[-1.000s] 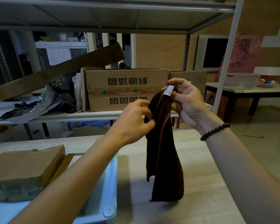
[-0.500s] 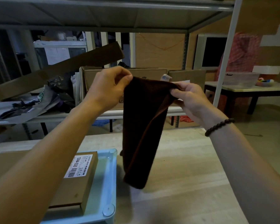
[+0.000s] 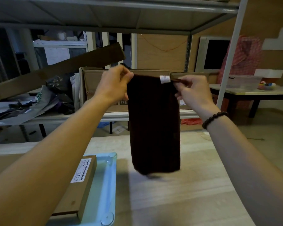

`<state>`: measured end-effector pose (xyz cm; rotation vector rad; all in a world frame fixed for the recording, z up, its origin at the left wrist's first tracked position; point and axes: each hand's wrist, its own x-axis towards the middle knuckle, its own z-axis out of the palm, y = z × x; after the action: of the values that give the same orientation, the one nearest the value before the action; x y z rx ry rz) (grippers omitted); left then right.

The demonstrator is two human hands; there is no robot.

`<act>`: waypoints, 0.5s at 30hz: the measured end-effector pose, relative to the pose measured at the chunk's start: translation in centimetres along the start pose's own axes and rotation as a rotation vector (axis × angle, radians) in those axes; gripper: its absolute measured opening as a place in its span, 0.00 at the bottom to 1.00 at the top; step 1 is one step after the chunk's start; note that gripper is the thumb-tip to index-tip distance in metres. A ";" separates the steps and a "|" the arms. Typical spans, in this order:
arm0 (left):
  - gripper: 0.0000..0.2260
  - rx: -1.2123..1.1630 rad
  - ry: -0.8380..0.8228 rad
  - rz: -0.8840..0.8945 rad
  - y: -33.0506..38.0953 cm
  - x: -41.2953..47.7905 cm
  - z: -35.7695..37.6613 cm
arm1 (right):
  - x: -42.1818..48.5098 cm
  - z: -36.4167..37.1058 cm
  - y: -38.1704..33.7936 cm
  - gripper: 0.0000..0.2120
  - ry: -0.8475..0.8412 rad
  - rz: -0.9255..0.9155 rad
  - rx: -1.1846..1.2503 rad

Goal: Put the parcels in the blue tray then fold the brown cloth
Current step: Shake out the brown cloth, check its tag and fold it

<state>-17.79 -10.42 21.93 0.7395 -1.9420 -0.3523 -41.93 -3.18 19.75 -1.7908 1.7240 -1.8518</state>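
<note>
The brown cloth (image 3: 153, 124) hangs flat in the air above the wooden table (image 3: 178, 196), with a white tag at its top right corner. My left hand (image 3: 113, 84) pinches the top left corner and my right hand (image 3: 191, 90) pinches the top right corner. The lower edge hangs just above the tabletop. At the lower left stands the blue tray (image 3: 108, 185). In it lies a brown cardboard parcel (image 3: 82, 190) with a white label; my left forearm hides much of it and whatever lies beyond.
A metal shelf rack (image 3: 227, 62) rises behind the table, holding a large cardboard box (image 3: 95, 82), a long cardboard plank (image 3: 59, 70) and dark bags (image 3: 31, 103). At the right a second table (image 3: 252, 93) carries a clear plastic bin (image 3: 242, 81).
My hands have drawn apart and stretched the cloth's top edge level. The cloth went from a bunched, slanting strip to a flat rectangle hanging straight down.
</note>
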 end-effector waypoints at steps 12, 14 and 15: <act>0.11 -0.262 -0.518 -0.193 -1.1 -11.6 -1.7 | -7.5 -4.8 2.4 0.11 -0.893 0.165 0.057; 0.14 -0.211 -0.679 -0.301 -2.5 -13.5 -0.4 | -9.1 -3.4 3.5 0.04 -1.007 0.287 -0.046; 0.15 -0.175 -0.747 -0.339 -2.9 -14.1 0.1 | -9.7 -2.8 3.9 0.04 -1.032 0.337 -0.075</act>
<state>-12.24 -3.74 10.41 0.9004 -2.4195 -1.1206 -43.15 3.60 11.39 -1.7967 1.4895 -0.5248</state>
